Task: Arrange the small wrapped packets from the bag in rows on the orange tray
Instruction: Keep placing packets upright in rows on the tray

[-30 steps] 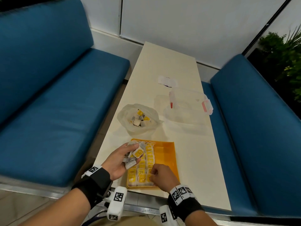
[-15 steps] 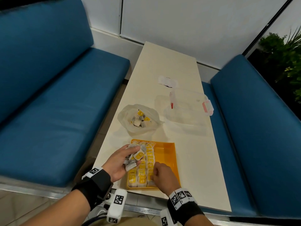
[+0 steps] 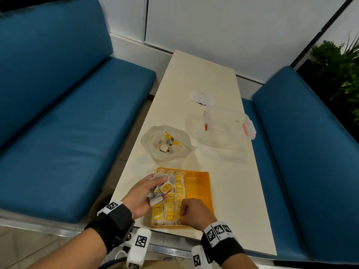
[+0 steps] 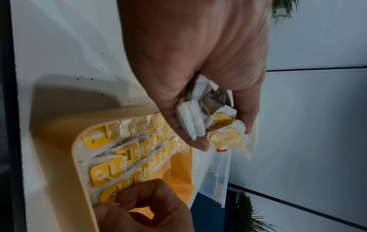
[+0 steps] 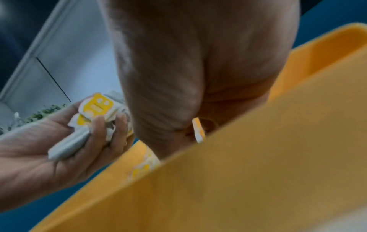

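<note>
Our right hand (image 3: pixel 195 211) pinches one packet (image 4: pixel 111 193) at the orange tray's (image 3: pixel 202 183) near end, beside the laid rows (image 3: pixel 171 202). Our left hand (image 3: pixel 143 193) cups a loose bunch of packets (image 3: pixel 162 186) over the tray's left edge; the bag (image 3: pixel 167 143) sits beyond.

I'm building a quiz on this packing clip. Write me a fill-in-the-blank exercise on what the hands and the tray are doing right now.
1. The left hand holds a bunch of small wrapped packets above the ____ side of the orange tray.
2. The right hand pinches a packet at the tray's ____ edge.
3. More packets lie in the open ____ bag beyond the tray.
4. The clear container has ____ latches.

Missing words: left; near; plastic; red
</note>
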`<action>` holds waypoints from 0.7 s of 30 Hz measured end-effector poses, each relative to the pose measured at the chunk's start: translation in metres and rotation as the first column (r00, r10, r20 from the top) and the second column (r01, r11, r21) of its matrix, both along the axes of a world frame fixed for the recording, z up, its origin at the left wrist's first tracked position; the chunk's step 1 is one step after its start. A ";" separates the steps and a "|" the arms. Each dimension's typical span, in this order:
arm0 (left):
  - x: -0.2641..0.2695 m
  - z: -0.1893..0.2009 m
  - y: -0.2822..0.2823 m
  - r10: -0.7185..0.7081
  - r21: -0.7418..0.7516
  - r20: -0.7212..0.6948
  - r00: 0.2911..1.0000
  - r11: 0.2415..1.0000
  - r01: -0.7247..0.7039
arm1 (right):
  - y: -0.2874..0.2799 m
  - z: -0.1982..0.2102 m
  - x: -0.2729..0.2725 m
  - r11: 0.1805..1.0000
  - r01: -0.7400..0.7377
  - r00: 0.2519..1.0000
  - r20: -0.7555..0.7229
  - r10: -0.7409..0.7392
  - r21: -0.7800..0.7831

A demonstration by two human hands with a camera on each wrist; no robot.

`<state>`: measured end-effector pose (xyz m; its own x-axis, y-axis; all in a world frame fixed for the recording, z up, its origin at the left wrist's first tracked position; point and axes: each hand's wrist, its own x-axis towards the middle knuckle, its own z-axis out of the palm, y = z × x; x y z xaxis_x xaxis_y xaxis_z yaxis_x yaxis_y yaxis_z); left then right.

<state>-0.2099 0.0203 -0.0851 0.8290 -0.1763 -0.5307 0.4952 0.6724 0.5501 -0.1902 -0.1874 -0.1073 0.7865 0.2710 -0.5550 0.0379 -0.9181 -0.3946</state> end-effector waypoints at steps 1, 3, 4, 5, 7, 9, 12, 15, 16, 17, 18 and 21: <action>0.000 0.000 0.001 0.001 -0.004 -0.002 1.000 1.000 -0.001 | 0.001 0.006 0.002 1.000 -0.004 1.000 0.013 0.004 -0.003; 0.002 0.000 0.001 -0.001 -0.008 -0.006 1.000 1.000 0.001 | 0.003 0.023 0.009 0.999 -0.008 0.993 0.119 0.004 0.032; 0.002 0.001 0.001 -0.004 -0.007 -0.008 1.000 1.000 0.004 | 0.005 0.033 0.012 0.996 -0.002 0.979 0.202 -0.017 0.094; 0.003 0.002 0.000 -0.007 -0.007 -0.011 1.000 1.000 0.007 | 0.007 0.045 0.015 0.981 -0.004 0.956 0.289 -0.053 0.192; 0.005 0.004 -0.002 -0.011 -0.019 -0.014 1.000 1.000 0.011 | 0.015 0.065 0.018 0.911 -0.091 0.903 0.418 -0.095 0.402; 0.006 0.006 -0.004 -0.025 -0.031 -0.010 1.000 0.999 0.024 | 0.024 0.077 0.018 0.849 -0.250 0.863 0.505 -0.023 0.465; 0.007 0.007 -0.006 -0.040 -0.037 -0.029 0.999 0.999 0.039 | 0.030 0.074 0.020 0.828 -0.434 0.786 0.598 0.155 0.356; 0.009 0.005 -0.005 -0.037 -0.044 -0.074 0.997 0.998 0.034 | 0.030 0.065 0.024 0.832 -0.478 0.754 0.618 0.222 0.283; 0.010 0.005 -0.004 -0.044 -0.054 -0.088 0.995 0.998 0.039 | 0.030 0.063 0.026 0.836 -0.478 0.749 0.623 0.227 0.271; 0.011 0.006 -0.003 -0.055 -0.067 -0.097 0.994 0.997 0.049 | 0.030 0.062 0.027 0.838 -0.481 0.743 0.628 0.233 0.259; 0.012 0.007 -0.003 -0.065 -0.077 -0.100 0.993 0.995 0.057 | 0.030 0.061 0.027 0.836 -0.489 0.737 0.631 0.243 0.249; 0.013 0.010 -0.001 -0.067 -0.096 -0.100 0.993 0.994 0.058 | 0.032 0.062 0.029 0.820 -0.522 0.721 0.633 0.280 0.232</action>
